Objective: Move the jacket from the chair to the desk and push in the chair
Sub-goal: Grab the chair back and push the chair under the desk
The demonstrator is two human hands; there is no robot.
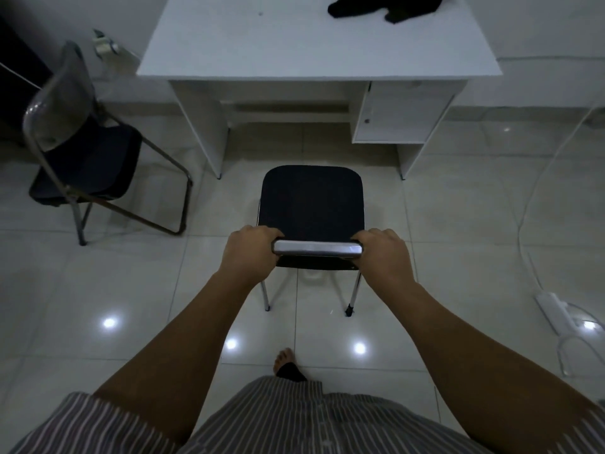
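Observation:
A black jacket lies crumpled on the far right part of the white desk. A chair with a dark seat and metal legs stands on the floor in front of the desk's knee space, its seat front just short of the desk legs. My left hand grips the left end of the chair's shiny backrest top, and my right hand grips the right end. The seat is bare.
A second folding chair with a clear back stands at the left beside the desk. The desk has a cabinet with a door on its right side. White cables and a power strip lie on the tiled floor at the right.

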